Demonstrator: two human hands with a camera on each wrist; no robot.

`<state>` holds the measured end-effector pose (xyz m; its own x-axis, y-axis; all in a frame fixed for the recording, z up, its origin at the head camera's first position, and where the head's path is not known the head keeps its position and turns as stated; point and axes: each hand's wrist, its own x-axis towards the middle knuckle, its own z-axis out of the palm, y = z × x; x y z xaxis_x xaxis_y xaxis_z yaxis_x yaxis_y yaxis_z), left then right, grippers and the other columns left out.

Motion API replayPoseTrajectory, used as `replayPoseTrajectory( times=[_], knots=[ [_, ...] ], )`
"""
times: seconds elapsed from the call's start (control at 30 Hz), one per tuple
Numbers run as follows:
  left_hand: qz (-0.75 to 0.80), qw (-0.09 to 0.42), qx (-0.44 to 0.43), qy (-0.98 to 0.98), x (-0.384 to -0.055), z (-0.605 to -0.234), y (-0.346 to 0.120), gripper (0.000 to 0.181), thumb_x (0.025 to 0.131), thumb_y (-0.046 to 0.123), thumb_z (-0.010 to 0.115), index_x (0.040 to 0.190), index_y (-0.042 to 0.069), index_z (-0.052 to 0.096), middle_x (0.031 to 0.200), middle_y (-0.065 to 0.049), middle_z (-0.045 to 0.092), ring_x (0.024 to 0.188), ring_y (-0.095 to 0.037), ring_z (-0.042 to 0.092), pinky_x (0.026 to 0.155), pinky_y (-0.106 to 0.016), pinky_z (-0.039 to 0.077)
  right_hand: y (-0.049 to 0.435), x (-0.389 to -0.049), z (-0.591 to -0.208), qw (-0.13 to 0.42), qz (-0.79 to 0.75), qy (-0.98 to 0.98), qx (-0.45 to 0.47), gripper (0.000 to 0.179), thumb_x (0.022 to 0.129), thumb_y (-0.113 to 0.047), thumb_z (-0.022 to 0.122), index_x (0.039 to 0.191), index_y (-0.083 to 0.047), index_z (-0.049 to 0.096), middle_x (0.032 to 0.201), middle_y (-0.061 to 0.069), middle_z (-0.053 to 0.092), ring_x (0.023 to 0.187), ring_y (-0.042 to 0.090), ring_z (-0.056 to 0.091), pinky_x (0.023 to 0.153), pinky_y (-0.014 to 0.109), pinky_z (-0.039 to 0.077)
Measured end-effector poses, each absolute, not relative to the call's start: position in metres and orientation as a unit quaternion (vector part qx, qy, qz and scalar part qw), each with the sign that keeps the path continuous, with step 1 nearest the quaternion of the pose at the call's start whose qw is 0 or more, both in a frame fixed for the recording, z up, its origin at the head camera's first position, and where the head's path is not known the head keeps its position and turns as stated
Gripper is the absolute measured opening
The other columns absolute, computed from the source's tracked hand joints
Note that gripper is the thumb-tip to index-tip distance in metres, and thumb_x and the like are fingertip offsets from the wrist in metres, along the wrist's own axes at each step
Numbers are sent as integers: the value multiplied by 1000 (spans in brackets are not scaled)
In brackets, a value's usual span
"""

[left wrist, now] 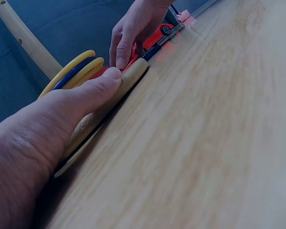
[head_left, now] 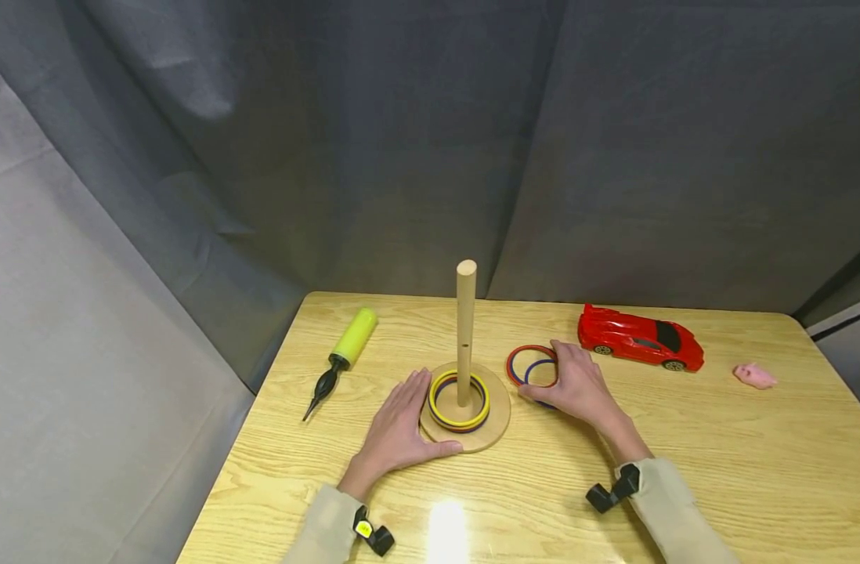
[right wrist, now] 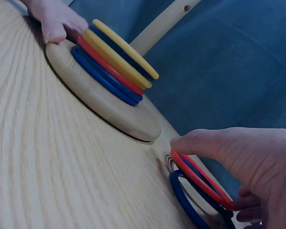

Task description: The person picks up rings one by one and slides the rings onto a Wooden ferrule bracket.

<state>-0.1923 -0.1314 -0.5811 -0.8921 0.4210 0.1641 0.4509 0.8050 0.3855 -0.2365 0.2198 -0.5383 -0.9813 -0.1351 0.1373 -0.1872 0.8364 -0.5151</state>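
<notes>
A wooden peg stand [head_left: 465, 329] stands upright on its round base [head_left: 499, 427], with yellow, blue and red rings [right wrist: 115, 59] stacked loosely around the peg. My left hand [head_left: 399, 431] rests along the left and front rim of the base, its fingers straight and its thumb lying on the edge. To the right of the stand, my right hand [head_left: 578, 384] grips loose rings on the table, thumb on the near side and fingers curled round the far side. Among them are a red ring [right wrist: 200, 180] and a blue ring [right wrist: 183, 198], which overlap.
A red toy car [head_left: 637, 338] sits behind and right of my right hand, with a small pink pig toy [head_left: 755, 375] farther right. At the left lies a yellow-green hand pump [head_left: 355, 337] with a black nozzle. A dark curtain [head_left: 402, 157] hangs behind the wooden table [head_left: 543, 501].
</notes>
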Motion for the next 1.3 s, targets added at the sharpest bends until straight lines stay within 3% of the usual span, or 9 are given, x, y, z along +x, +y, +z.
replayPoseTrajectory(
  times=[0.23, 0.47, 0.67, 1.13, 1.3],
  knots=[
    [-205, 35, -230, -951, -193, -582, -131, 138, 71, 99, 54, 169, 10, 15, 175, -5, 19, 161, -20, 15, 131, -40, 17, 217, -245, -546, 25, 251, -966, 63, 116, 72, -63, 88, 149, 10, 42, 146, 34, 45, 131, 50, 42, 105, 65, 40],
    [-212, 28, -224, -951, -192, -581, -130, 138, 71, 99, 55, 169, 10, 15, 175, -4, 18, 162, -18, 13, 131, -37, 14, 217, -247, -548, 43, 235, -968, 71, 102, 69, -63, 89, 134, 8, 56, 135, 29, 50, 119, 46, 46, 92, 60, 45],
    [-210, 30, -226, -951, -192, -582, -131, 138, 71, 99, 54, 169, 11, 14, 175, -5, 18, 162, -19, 12, 132, -38, 15, 218, -248, -546, 43, 234, -969, 71, 97, 69, -61, 90, 131, 8, 59, 132, 28, 52, 115, 45, 47, 88, 59, 45],
    [-214, 25, -225, -950, -193, -581, -131, 138, 71, 98, 55, 169, 11, 13, 175, -4, 17, 162, -19, 11, 132, -39, 14, 219, -242, -533, 58, 279, -956, 65, 103, 70, -57, 91, 141, 8, 52, 136, 30, 52, 123, 45, 45, 102, 63, 43],
    [-216, 30, -227, -949, -192, -581, -131, 137, 71, 97, 56, 168, 9, 15, 175, -5, 18, 162, -21, 13, 132, -41, 16, 218, -237, -524, 59, 285, -954, 67, 103, 73, -60, 89, 142, 8, 52, 134, 28, 54, 122, 44, 46, 101, 63, 44]
  ],
)
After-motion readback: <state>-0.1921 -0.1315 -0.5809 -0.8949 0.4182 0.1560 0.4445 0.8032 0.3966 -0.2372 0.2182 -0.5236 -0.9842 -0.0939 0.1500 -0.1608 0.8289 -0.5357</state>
